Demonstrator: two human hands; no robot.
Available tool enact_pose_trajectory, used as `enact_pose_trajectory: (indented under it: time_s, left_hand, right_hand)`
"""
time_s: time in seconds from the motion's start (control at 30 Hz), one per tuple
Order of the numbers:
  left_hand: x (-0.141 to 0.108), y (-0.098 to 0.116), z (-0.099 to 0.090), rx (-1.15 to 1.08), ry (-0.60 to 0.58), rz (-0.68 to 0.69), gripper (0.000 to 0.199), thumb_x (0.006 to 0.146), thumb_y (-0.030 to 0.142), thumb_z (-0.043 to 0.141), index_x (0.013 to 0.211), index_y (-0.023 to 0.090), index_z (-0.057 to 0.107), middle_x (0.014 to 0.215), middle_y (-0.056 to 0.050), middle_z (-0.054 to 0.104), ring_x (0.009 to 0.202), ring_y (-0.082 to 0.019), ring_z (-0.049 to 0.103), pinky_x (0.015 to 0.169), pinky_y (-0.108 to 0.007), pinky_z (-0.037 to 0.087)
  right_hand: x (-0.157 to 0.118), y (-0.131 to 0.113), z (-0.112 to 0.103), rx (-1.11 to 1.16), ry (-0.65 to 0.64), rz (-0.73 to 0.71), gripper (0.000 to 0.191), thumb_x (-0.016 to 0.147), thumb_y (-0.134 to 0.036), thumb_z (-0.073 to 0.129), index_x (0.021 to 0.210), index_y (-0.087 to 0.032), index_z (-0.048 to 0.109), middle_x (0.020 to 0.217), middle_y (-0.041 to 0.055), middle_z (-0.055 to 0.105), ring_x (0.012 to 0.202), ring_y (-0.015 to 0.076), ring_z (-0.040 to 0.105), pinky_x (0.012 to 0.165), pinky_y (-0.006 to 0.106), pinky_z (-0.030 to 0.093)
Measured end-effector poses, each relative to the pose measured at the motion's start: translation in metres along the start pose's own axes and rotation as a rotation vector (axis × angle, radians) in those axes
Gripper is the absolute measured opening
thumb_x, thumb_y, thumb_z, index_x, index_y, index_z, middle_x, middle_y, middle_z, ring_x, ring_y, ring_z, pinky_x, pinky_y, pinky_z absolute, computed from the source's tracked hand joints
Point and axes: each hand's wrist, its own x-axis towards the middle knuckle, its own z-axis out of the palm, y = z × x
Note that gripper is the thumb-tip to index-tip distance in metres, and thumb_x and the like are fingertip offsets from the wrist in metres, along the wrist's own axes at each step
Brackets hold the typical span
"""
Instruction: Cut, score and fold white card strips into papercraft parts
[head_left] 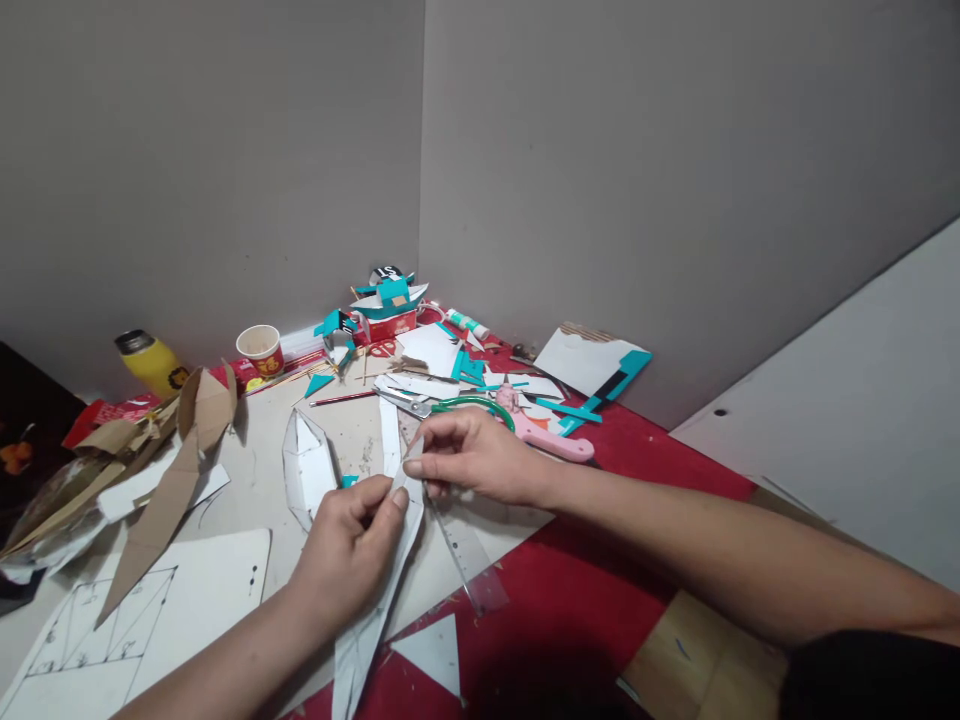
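Note:
A long, narrow folded strip of white card [396, 572] runs from the lower middle up into both hands. My left hand [358, 540] is closed around its edge, thumb on top. Just above it, my right hand [461, 458] pinches the strip's upper end between thumb and fingers. Left of the hands lies a small white folded boat-shaped card piece [307, 465]. A clear ruler [463, 548] sits under and beside the strip. Scissors with green handles [472, 402] rest just beyond my right hand, against a pink-handled tool [551, 440].
Card offcuts, a red pencil [343, 398] and a paper cup [259, 350] lie farther back, with a teal model boat [391, 300] in the corner. Brown cardboard pieces [161, 500], a drawn-on sheet [202, 580] and a yellow bottle [154, 365] are left. A white triangle [433, 652] lies in front.

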Motion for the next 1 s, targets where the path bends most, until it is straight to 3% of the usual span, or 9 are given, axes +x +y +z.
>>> enact_pose_trajectory:
  time_s: [0.17,0.27,0.4,0.6,0.83,1.0]
  left_hand:
    - [0.013,0.000,-0.016,-0.587,-0.245,-0.358,0.047,0.074,0.058,0.059,0.084,0.014,0.070,0.073,-0.010,0.071,0.054,-0.021,0.064,0.051,-0.030,0.050]
    - [0.016,-0.003,-0.021,-0.738,-0.143,-0.301,0.035,0.072,0.045,0.068,0.087,0.013,0.072,0.080,-0.012,0.073,0.057,-0.017,0.065,0.052,-0.026,0.052]
    - [0.012,-0.002,-0.012,-0.605,-0.048,-0.205,0.028,0.077,0.030,0.070,0.102,0.016,0.069,0.099,-0.011,0.072,0.068,-0.016,0.067,0.057,-0.024,0.053]
    - [0.010,-0.007,-0.009,-0.460,0.202,-0.128,0.023,0.079,0.036,0.068,0.078,0.013,0.068,0.065,-0.003,0.069,0.056,-0.011,0.061,0.059,-0.023,0.051]
    - [0.010,-0.005,-0.013,-0.289,0.211,-0.056,0.023,0.078,0.033,0.069,0.067,0.013,0.066,0.055,0.000,0.064,0.053,-0.009,0.056,0.056,-0.020,0.047]
    - [0.016,-0.003,-0.022,-0.399,0.334,-0.035,0.017,0.074,0.032,0.072,0.080,0.016,0.068,0.062,0.002,0.064,0.057,-0.012,0.060,0.059,-0.023,0.050]
  right_hand:
    - [0.011,-0.003,-0.007,0.151,0.126,-0.059,0.025,0.067,-0.034,0.077,0.065,-0.015,0.060,0.048,-0.0035,0.062,0.040,0.0069,0.056,0.043,0.017,0.047]
    - [0.018,0.000,-0.008,0.344,0.277,-0.082,0.025,0.066,-0.030,0.078,0.072,-0.016,0.059,0.052,-0.0032,0.065,0.045,0.0082,0.061,0.044,0.016,0.049]
    - [0.016,0.006,0.006,0.441,0.288,-0.061,0.029,0.066,-0.027,0.077,0.082,-0.018,0.055,0.061,-0.0017,0.069,0.053,0.0107,0.066,0.049,0.018,0.051]
    - [0.003,0.009,0.023,0.221,0.190,-0.059,0.026,0.065,-0.030,0.078,0.069,-0.016,0.057,0.056,-0.0045,0.063,0.050,0.0082,0.058,0.050,0.019,0.049]
    - [-0.001,0.013,0.017,0.077,0.139,0.006,0.027,0.066,-0.036,0.077,0.067,-0.015,0.060,0.054,-0.0031,0.062,0.045,0.0077,0.056,0.045,0.019,0.044]
    - [0.001,0.007,0.011,0.081,0.047,0.137,0.029,0.065,-0.037,0.077,0.065,-0.015,0.057,0.054,-0.0015,0.065,0.042,0.0080,0.057,0.042,0.019,0.046]
